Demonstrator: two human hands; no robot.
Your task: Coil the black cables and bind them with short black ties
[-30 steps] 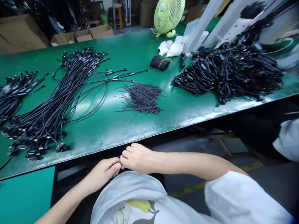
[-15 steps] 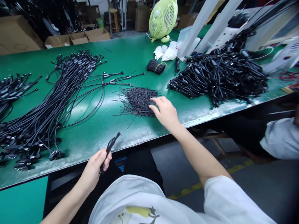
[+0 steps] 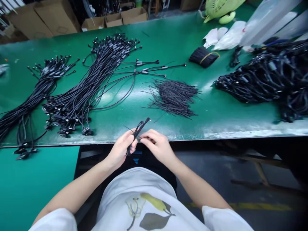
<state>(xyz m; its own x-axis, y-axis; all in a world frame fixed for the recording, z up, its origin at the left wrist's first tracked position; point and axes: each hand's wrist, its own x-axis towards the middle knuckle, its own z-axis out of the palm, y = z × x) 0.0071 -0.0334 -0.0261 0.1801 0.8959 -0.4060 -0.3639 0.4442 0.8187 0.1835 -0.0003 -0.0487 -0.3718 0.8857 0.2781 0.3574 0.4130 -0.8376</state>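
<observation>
In front of my body, my left hand [image 3: 122,147] is closed round a folded black cable [image 3: 139,128], its connector end pointing up and to the right. Close beside it, my right hand [image 3: 155,144] pinches a thin black twist tie. A free end of that tie [image 3: 128,129] seems to stick out on the far side of the cable; the part between is hard to see. On the green table just beyond lies a loose pile of black twist ties [image 3: 176,96].
Long black cables lie in a large bundle [image 3: 96,77] and a smaller one [image 3: 45,81] to the left. A banded bundle of ties [image 3: 203,57] sits farther back. Coiled cables [image 3: 260,80] are heaped at right, near white bags [image 3: 231,37] and a green fan [image 3: 221,9].
My right hand has left the tie pile and come back beside the left hand with a twist tie. The left hand has raised the cable slightly. The view has swung left.
</observation>
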